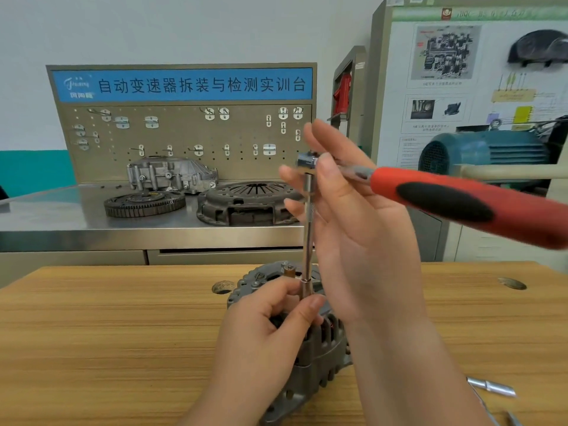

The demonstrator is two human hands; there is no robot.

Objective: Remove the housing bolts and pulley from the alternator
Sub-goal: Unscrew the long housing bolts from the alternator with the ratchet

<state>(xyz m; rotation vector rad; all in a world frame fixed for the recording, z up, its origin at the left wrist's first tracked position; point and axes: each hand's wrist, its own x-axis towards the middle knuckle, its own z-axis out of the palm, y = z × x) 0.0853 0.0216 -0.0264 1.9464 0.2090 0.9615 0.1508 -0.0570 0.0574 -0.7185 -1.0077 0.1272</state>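
So it's the housing-bolt step that seems to be in hand here. The alternator [319,358] is stood on the wooden bench [92,333] at lower centre of the frame, and a long extension [308,241] is planted straight down into its top face, presumably onto one of the bolts. The bolt itself is hidden behind fingers, so that can't be confirmed. The extension's low end is pinched between thumb and forefinger of the left hand [264,327], right where it meets the housing. Up at centre frame, the head of the ratchet [430,195] is steadied by the right hand [353,216], fingers straight and spread wide, nothing really clamped, and the handle is left sticking out toward the right edge. Going by that, things are being lined up rather than torqued. Next, the handle probably needs to be gripped properly and swung, with the extension kept square so the bolt head isn't slipped off. The pulley can't be seen from this angle, so nothing can be said about it. Materials-wise, the housing is dull grey cast metal, ribbed with vent slots, and copper windings are glimpsed through them. The extension is slim polished steel with a knurled band near the top. The ratchet handle is fat and red with a black oval pad, and the bench is streaky wood grain.
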